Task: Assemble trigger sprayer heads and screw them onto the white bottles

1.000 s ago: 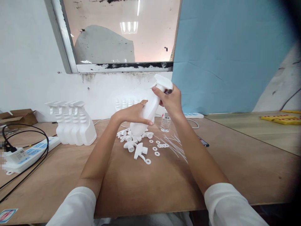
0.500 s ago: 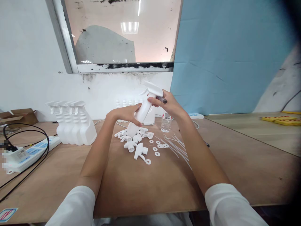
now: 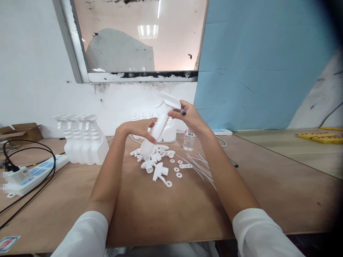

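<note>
My left hand (image 3: 136,129) is wrapped round the body of a white spray bottle (image 3: 160,126), which is held tilted above the table. On top of it sits a white trigger sprayer head (image 3: 170,101), and my right hand (image 3: 192,117) pinches it near the neck. A dark-ended pen (image 3: 183,112) pokes out between the right fingers. Below the bottle lies a pile of loose trigger sprayer heads (image 3: 159,171). Flat white washers (image 3: 179,175) and thin white tubes (image 3: 200,167) are scattered to their right.
Several white spray bottles with heads (image 3: 85,142) stand in a row at the left. Bottles without heads (image 3: 169,132) stand behind my hands, near a clear plastic bottle (image 3: 189,142). A power strip (image 3: 40,173) with black cables lies at far left, before a cardboard box (image 3: 28,132).
Both hands and the spray bottle have shifted slightly to the left and the bottle leans a little more. My right hand has turned slightly at the sprayer head.
</note>
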